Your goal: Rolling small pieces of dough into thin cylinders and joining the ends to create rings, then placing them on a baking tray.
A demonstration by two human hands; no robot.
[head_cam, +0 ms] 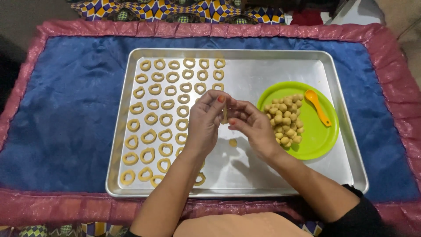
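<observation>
1. Both hands pinch one small piece of dough (224, 115) between their fingertips, above the middle of the tray (272, 70).
2. Left hand (205, 123) closes on the dough from the left, thumb and forefinger meeting at its top; the nail there is painted orange.
3. Right hand (252, 125) closes on it from the right, fingers curled, thumb against the lower part of the piece.
4. Only a thin pale strip of the dough shows between the fingers, so its shape cannot be told.
5. One small dough bit (233, 142) lies on the bare tray just below the hands.
6. Rows of dough rings (153, 104) fill the tray's left part, from the far edge down to the near edge; the left forearm covers some of them.
7. A green plate (320, 140) sits on the tray's right part, just beside the right hand.
8. On the plate lies a heap of dough balls (286, 120) toward its left side, and an orange spoon (317, 105) lies apart from them toward the right.
9. The tray rests on a blue cloth (66, 114) with a pink ruffled border (26, 79).
</observation>
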